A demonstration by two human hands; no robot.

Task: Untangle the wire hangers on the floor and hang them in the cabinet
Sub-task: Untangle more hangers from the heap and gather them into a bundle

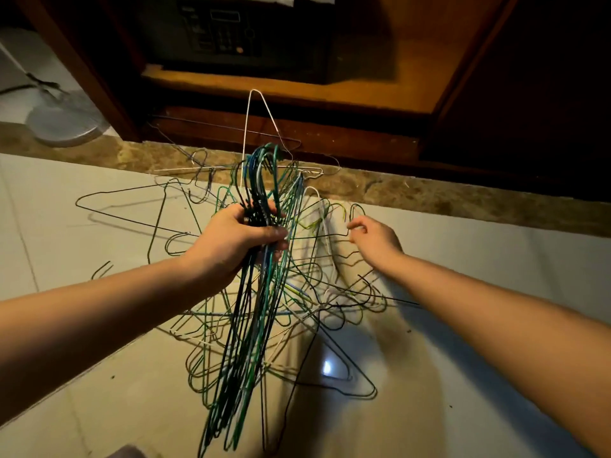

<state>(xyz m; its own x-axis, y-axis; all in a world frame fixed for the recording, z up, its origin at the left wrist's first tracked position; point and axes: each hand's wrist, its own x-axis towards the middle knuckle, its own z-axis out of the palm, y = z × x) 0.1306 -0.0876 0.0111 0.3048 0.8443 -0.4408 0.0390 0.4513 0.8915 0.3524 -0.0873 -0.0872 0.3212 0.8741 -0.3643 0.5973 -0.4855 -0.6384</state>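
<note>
1. Nearest the lens: two bare forearms, the left forearm (82,325) reaching in from the lower left, the right forearm (496,319) from the lower right.
2. Left hand (231,236): fingers (277,232) curled tight round a bundle of wire hangers (246,342), gripping just below the hooks.
3. Bundle held upright and clear of the floor (99,391), hooks on top, long bodies hanging toward the bottom edge. Green, teal, black and a few white wires, packed too close to count.
4. Right hand (373,239): fingers half curled, thumb and forefinger tips right at a thin dark wire of the heap. Pinching or merely touching, impossible to tell.
5. Under and between the two hands, a tangled heap of hangers (307,285) lying on the pale tiles. Green, black, white and yellowish wires crossing one another, number not countable.
6. At the heap's left edge, one black hanger (122,193) lying flat.
7. Behind the heap, one white hanger (255,90) standing on end against the front of the cabinet (330,133).
8. Cabinet of dark wood, with one dark safe (224,31) on its shelf, fitted with a keypad and a small display. Lettering too dim and small to read.
9. Between tiles and cabinet, a brown stone strip (463,196). At far left, one round grey fan base (66,123).
</note>
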